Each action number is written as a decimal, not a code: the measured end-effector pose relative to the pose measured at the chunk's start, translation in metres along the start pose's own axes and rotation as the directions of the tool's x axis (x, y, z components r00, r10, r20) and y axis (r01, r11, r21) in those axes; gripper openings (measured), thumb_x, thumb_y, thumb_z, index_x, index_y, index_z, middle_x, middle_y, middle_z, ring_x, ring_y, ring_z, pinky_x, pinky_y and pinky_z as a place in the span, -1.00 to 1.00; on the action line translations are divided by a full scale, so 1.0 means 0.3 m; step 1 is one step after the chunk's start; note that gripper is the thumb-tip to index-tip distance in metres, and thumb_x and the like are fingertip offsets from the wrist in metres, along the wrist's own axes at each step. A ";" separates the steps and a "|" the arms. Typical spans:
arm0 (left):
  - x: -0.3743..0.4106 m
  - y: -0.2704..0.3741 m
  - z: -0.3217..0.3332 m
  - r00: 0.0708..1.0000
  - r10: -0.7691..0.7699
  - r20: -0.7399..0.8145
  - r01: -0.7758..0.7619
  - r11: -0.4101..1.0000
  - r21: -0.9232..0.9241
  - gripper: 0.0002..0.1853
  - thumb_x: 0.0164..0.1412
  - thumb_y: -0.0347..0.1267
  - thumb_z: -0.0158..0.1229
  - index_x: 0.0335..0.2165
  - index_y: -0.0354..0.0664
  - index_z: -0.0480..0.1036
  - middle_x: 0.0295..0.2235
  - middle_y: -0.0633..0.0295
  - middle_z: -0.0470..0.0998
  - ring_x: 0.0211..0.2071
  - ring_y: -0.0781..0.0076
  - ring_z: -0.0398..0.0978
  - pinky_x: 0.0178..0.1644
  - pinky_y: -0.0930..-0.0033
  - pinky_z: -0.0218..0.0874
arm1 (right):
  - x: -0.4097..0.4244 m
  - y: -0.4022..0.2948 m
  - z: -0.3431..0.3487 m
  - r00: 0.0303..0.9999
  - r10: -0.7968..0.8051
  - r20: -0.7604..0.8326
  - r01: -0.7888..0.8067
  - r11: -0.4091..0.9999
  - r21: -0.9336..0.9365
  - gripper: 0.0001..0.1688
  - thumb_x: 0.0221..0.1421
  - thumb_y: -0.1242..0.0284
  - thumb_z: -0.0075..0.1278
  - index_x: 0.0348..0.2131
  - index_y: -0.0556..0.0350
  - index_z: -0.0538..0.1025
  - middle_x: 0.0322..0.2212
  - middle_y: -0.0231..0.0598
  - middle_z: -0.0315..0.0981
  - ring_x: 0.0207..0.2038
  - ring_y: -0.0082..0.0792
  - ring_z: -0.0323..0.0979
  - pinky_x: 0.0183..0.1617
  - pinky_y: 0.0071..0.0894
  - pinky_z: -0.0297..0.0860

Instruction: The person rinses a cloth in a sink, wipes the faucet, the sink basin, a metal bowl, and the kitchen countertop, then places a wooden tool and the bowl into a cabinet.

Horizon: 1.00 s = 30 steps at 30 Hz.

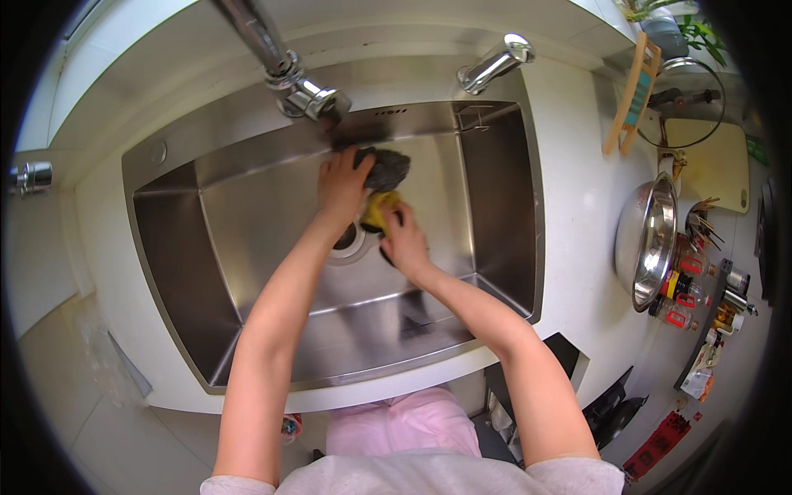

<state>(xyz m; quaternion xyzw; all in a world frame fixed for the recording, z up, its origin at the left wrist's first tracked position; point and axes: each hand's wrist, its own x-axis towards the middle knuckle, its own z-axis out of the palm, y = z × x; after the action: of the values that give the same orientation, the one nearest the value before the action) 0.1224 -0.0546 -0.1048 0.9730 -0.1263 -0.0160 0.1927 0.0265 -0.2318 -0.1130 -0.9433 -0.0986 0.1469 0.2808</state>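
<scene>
Both my hands are down inside a stainless steel sink [266, 185]. My left hand [348, 182] has its fingers on a dark grey, crumpled cloth-like bundle [388, 169], held below the faucet [315, 102]. My right hand [405, 238] grips a yellow and black item [378, 210], perhaps a sponge or cloth; motion blur hides its exact kind. The two held things are close together, just above the round drain [348, 244], which my left wrist and the yellow item partly cover. No water stream is plainly visible.
A chrome dispenser spout [495, 64] rises at the sink's back right. On the right counter [569, 210] a steel bowl [654, 241] leans on its side, near a cutting board [711, 164], a glass lid [684, 102], a wooden rack [632, 93] and several bottles [684, 294].
</scene>
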 end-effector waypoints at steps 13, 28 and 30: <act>-0.355 -0.243 -0.342 0.912 -0.409 -0.017 0.373 0.847 -0.378 -0.59 0.06 -0.49 0.19 -0.06 -0.25 0.41 -0.10 -0.02 0.41 -0.08 -0.08 0.44 0.01 0.13 0.29 | 0.212 0.160 -0.041 0.783 0.258 -0.565 -0.416 0.894 -0.168 -0.22 0.05 0.61 -0.04 0.28 0.22 0.21 0.18 0.01 0.18 0.08 0.10 0.23 0.16 -0.05 0.28; -0.245 -0.237 -0.347 0.910 -0.411 -0.056 0.350 0.834 -0.427 -0.58 0.04 -0.46 0.20 -0.06 -0.26 0.43 -0.14 -0.02 0.46 -0.07 -0.02 0.45 0.02 0.17 0.28 | 0.450 -0.050 -0.060 0.743 -0.592 0.312 0.634 0.772 -0.047 -0.35 -0.01 0.58 0.03 0.04 -0.49 0.55 0.15 -0.52 0.30 0.22 -0.05 0.17 0.20 0.08 0.22; -0.153 -0.148 -0.280 0.923 -0.383 -0.028 0.316 0.799 -0.511 -0.52 0.04 -0.45 0.24 -0.01 -0.25 0.41 -0.10 -0.03 0.46 -0.02 0.03 0.44 0.07 0.20 0.27 | 0.311 0.033 -0.135 0.765 -0.552 0.333 0.608 0.789 -0.090 -0.35 0.00 0.58 0.01 0.06 -0.49 0.55 0.15 -0.51 0.29 0.22 -0.05 0.18 0.20 0.09 0.22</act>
<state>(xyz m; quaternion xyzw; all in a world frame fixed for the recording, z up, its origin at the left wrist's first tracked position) 0.0952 0.0278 -0.0446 0.8954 0.0766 -0.0202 0.4381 0.1284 -0.2354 -0.1068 -0.8564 -0.4402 0.1783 0.2023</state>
